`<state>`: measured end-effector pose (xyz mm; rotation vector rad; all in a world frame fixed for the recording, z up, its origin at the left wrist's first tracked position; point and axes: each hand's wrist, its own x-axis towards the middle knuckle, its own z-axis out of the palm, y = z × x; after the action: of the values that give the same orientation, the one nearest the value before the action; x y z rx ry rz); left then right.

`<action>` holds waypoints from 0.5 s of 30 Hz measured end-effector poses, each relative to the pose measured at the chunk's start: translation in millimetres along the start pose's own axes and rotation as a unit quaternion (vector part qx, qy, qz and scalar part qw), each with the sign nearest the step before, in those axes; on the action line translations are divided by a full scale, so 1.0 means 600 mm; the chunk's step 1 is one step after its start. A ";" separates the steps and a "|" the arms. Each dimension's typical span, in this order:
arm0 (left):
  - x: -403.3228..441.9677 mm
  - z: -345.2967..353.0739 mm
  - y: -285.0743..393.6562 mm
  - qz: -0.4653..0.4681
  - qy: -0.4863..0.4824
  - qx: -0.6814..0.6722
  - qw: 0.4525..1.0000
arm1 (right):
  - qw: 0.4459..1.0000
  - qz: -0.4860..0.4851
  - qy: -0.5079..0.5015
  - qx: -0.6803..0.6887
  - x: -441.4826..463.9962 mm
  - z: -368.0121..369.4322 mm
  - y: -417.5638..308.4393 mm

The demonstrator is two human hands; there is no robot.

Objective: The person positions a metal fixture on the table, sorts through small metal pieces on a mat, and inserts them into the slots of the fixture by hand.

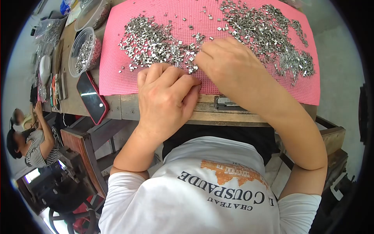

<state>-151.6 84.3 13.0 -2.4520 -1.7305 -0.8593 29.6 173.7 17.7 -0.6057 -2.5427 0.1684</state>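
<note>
My left hand is at the near edge of the pink mesh mat, fingers curled and thumb pressed against the forefinger. Whatever its fingertips hold is too small or hidden to name. My right hand rests over the mat, a little farther forward, with its fingers bent down and in; its fingertips are mostly hidden behind the hand. Just beyond and between the hands lies a pile of small shiny metal pieces. A larger heap of similar metal pieces spreads to the right, with thin pin-like parts at its near end.
Left of the mat stand a clear round tub of metal pieces and another clear tub behind it. A red-edged phone lies near the wooden table's edge. At far left, a person in a striped shirt sits by a machine.
</note>
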 end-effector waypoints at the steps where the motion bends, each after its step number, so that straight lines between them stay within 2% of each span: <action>1: 0.001 0.001 0.000 0.000 -0.001 0.000 1.000 | 1.000 0.001 0.000 0.000 -0.004 -0.003 0.002; 3: 0.002 0.003 0.000 -0.001 0.000 -0.010 1.000 | 0.994 0.059 0.025 0.084 -0.018 -0.020 0.009; 4: 0.003 0.002 0.002 -0.007 0.004 -0.021 1.000 | 0.994 0.063 0.022 0.082 -0.025 -0.036 0.009; 6: 0.005 0.002 0.003 -0.007 0.019 -0.062 0.998 | 0.982 0.142 0.005 0.125 -0.047 -0.073 0.005; 8: 0.011 0.001 0.011 -0.010 0.021 -0.096 0.995 | 0.976 0.161 0.026 0.143 -0.084 -0.092 -0.001; 11: 0.020 0.007 0.034 -0.002 0.004 -0.156 0.988 | 0.928 0.276 0.023 0.250 -0.134 -0.119 -0.024; 15: 0.032 0.018 0.072 0.048 -0.036 -0.210 0.976 | 0.950 0.241 0.043 0.196 -0.182 -0.111 -0.035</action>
<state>-104.6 87.9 25.0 -2.8273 -1.5663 -1.2521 139.2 105.9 29.9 -1.0300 -2.1439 0.7779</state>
